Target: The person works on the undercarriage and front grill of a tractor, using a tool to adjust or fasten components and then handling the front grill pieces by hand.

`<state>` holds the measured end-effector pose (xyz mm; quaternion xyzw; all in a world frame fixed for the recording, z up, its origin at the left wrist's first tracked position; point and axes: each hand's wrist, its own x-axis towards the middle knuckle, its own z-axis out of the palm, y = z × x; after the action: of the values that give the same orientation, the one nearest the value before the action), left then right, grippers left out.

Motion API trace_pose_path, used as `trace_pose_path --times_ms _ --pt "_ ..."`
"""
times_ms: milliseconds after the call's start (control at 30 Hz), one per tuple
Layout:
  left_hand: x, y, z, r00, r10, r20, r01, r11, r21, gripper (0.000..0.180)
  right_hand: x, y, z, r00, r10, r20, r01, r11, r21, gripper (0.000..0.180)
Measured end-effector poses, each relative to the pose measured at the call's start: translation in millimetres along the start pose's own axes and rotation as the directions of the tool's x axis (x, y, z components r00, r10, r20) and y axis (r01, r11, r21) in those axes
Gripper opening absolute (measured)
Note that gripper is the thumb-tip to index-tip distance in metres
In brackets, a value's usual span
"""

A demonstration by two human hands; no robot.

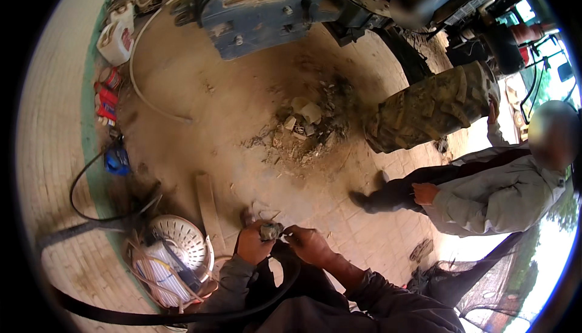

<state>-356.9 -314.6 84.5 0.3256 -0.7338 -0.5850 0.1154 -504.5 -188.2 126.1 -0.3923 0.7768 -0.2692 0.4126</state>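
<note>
At the left stands a white slotted basket [191, 234], and beside it a wooden plank [208, 208] lies on the floor. Next, the person's left hand [253, 246] is closed around a small grey part [271, 231], above the lap. It looks hard and rather heavy for its size, perhaps slippery if greasy; its thick body seems the safest hold. The right hand [309, 245] has bent fingers at its right side; whether they pinch something, one cannot tell. Farther right is a big tyre [433, 107].

Has a basket [193, 234] near left beside the wall [51, 121], a jug [113, 44] beyond it, a debris heap [310, 114] on the floor [176, 84] ahead, a tyre [433, 107] right.
</note>
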Motion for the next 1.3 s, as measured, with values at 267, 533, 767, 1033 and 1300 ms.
trace_pose_path --times_ms 267,533,767,1033,1300 --pt "144.4 -22.8 2.2 0.994 0.078 -0.076 -0.085 0.992 -0.097 0.034 70.6 56.4 -41.4 0.87 0.274 -0.41 -0.148 0.938 0.312 0.017" --pt "284.0 10.9 11.6 0.99 -0.078 0.114 0.098 0.977 -0.189 0.026 111.2 70.0 -114.0 0.66 0.481 -0.577 -0.231 0.861 0.453 0.016" --pt "403.1 8.8 71.0 0.878 -0.421 0.228 0.472 0.683 -0.558 0.03 183.9 156.9 -138.1 0.655 0.56 -0.506 -0.205 0.777 0.595 0.018" --pt "579.4 -15.5 125.6 0.956 -0.289 0.045 0.279 0.856 -0.434 0.031 290.4 223.4 -196.9 0.697 0.572 -0.432 -0.1 0.674 0.732 0.02" --pt "743.2 -55.4 168.1 0.968 -0.142 -0.206 0.014 0.853 -0.521 0.031 416.5 303.9 -228.7 0.681 0.395 -0.617 0.069 0.804 0.59 0.022"
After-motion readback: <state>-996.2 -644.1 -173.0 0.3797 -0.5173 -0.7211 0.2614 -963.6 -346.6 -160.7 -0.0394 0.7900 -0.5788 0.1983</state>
